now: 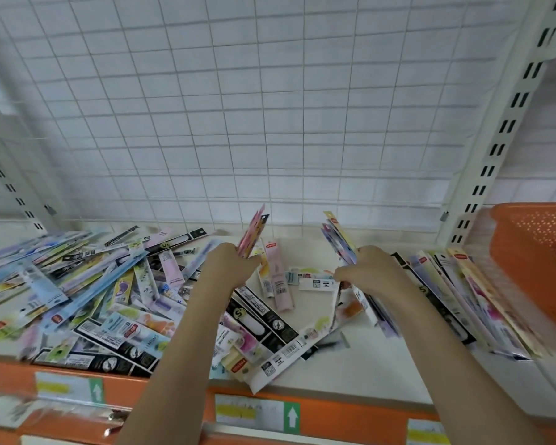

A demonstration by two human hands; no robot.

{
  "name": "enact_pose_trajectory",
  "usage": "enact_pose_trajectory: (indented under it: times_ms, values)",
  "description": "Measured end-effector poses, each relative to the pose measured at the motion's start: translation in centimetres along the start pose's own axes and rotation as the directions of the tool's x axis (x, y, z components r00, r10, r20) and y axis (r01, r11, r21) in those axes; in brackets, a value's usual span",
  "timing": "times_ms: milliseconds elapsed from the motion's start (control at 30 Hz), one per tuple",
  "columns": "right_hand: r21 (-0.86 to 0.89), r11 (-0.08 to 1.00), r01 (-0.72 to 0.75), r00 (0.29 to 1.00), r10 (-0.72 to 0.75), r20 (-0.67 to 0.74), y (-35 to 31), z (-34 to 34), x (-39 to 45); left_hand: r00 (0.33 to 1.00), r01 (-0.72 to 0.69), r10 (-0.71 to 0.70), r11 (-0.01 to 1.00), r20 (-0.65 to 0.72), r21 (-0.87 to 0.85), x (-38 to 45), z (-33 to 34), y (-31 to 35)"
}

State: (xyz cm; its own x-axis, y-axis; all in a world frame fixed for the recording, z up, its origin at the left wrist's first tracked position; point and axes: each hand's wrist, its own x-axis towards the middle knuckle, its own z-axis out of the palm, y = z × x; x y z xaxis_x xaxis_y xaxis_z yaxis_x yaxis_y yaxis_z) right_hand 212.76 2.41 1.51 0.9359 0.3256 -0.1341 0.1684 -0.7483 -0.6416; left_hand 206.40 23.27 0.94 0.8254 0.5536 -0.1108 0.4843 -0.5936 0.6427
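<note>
My left hand [228,266] grips a small bunch of long pink packets [253,234], held upright above the shelf. To its right, my right hand [368,271] grips another bunch of packets [339,239] with purple and yellow edges, their tops pointing up and left. Between and below the hands lie a few loose packets [278,277] on the white shelf [360,364].
A big untidy heap of long flat packets [77,290] covers the shelf's left half. A neater row of packets [463,293] leans at the right beside an orange basket [536,261]. A white wire grid [270,107] backs the shelf. Its orange front edge [334,409] carries price labels.
</note>
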Motion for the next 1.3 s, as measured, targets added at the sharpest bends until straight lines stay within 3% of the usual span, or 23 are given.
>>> enact_pose_trajectory:
  times_ms: [267, 367, 533, 633, 733, 933, 1300]
  values:
    - [0.150, 0.987, -0.059, 0.997, 0.065, -0.041, 1.6, -1.4, 0.1, 0.999, 0.013, -0.024, 0.975, 0.046, 0.221, 2.4, 2.9, 2.0]
    - [0.198, 0.978, -0.061, 0.996, 0.072, -0.051, 1.9, -1.7, -0.1, 0.997, 0.021, -0.038, 0.973, 0.068, 0.231, 2.9, 3.6, 1.8]
    - [0.225, 0.971, -0.080, 0.996, 0.083, -0.007, 1.7, -1.9, -0.4, 0.991, 0.069, -0.081, 0.991, 0.107, 0.116, 3.3, 2.5, 1.3]
    - [0.249, 0.964, -0.092, 0.996, 0.094, 0.007, 1.3, -1.9, -0.4, 0.971, 0.111, -0.096, 0.992, 0.218, -0.059, 2.9, 1.1, 0.9]
    - [0.293, 0.950, -0.106, 0.994, 0.104, 0.023, 1.0, -1.9, -0.3, 0.957, 0.130, -0.030, 0.932, 0.289, -0.337, 2.8, -0.1, 0.5]
    - [0.308, 0.949, -0.075, 0.996, 0.085, -0.020, 0.6, -1.5, 0.0, 0.960, 0.092, 0.080, 0.815, 0.267, -0.573, 0.9, -2.3, 1.3]
    - [0.225, 0.974, -0.020, 0.994, 0.043, -0.097, 0.9, -1.3, 0.2, 0.982, -0.017, 0.089, 0.919, 0.168, -0.393, -0.3, -2.2, 0.7]
